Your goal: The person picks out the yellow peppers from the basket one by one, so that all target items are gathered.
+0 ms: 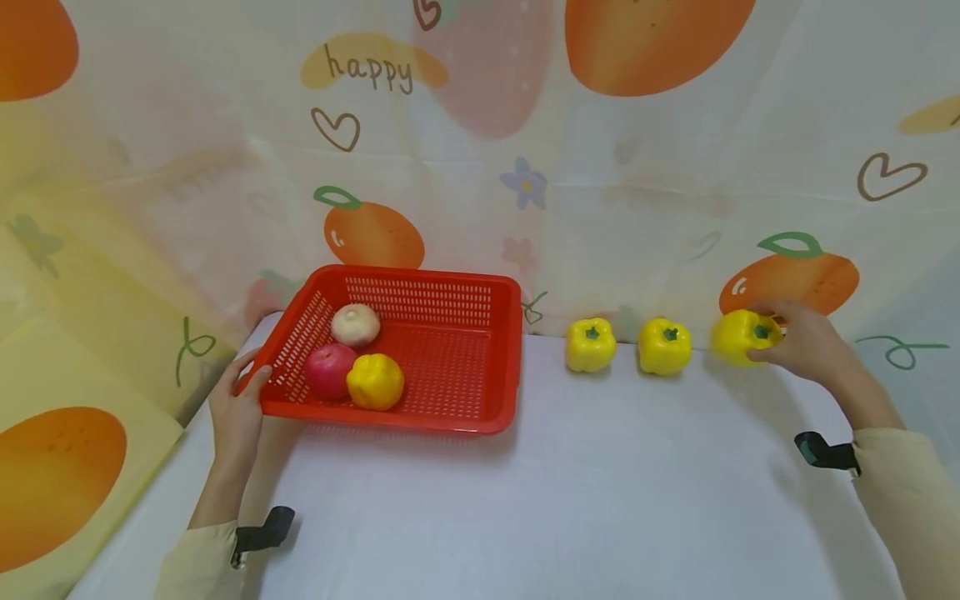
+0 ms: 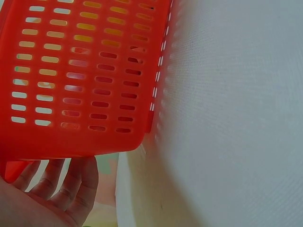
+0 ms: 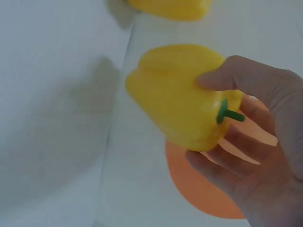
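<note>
Scene: You stand at a white worktop backed by a fruit-print curtain, a red basket at the left and a row of yellow peppers along the far right.

Right hand: Your right hand has its grip clamped on the rightmost yellow pepper; the right wrist view shows thumb and fingers curled round its stem end.

Held pepper: It sits at the far right end of the row, tipped on its side with the green stem toward your palm. Whether it touches the worktop or is just clear of it cannot be told.

Left hand: Your left hand grips the near left corner of the red basket, thumb over the rim; the left wrist view shows the fingers curled under the basket's edge.

In the basket: Three items are in, bunched at the left end: a pale onion-like bulb at the far side, a red apple, and a yellow pepper touching the apple.

On the worktop: Two more yellow peppers stand upright between basket and right hand, the middle one and the one nearest the basket.

Progress: Judging by the layout, loading is about half done: three in, one in hand, two waiting.
</note>
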Demonstrator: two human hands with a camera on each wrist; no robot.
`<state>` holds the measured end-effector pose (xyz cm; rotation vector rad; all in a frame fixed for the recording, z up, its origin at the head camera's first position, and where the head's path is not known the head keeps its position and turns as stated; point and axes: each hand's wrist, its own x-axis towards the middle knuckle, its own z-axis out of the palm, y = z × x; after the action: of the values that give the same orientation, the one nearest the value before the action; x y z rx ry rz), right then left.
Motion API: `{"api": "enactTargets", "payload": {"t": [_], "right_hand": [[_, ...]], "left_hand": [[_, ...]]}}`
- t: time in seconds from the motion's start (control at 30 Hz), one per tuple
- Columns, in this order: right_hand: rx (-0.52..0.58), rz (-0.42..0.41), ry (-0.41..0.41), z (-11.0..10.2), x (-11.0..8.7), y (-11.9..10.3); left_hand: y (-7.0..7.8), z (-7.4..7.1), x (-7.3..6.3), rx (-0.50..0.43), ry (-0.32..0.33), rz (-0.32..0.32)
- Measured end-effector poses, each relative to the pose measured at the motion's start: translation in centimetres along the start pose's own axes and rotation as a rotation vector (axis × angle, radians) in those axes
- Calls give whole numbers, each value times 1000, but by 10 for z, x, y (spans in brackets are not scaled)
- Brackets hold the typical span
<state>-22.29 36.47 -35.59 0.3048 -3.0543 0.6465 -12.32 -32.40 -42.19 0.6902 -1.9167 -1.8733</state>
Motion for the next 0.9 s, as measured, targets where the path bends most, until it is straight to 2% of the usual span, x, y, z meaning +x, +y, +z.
{"api": "enactTargets", "payload": {"t": [0.13,0.27,0.7,0.9], "right_hand": [[8,17,-166,2,6,10],[9,27,-244,5,12,13],[11,36,-273,6,15,12],[-13,-5,-264,-1,9,6]], "left_hand": [[1,0,0,17,-4,-2],[1,0,0,24,-5,-2],[0,1,0,-1,4,14],[0,0,1,-4,-4,4]]}}
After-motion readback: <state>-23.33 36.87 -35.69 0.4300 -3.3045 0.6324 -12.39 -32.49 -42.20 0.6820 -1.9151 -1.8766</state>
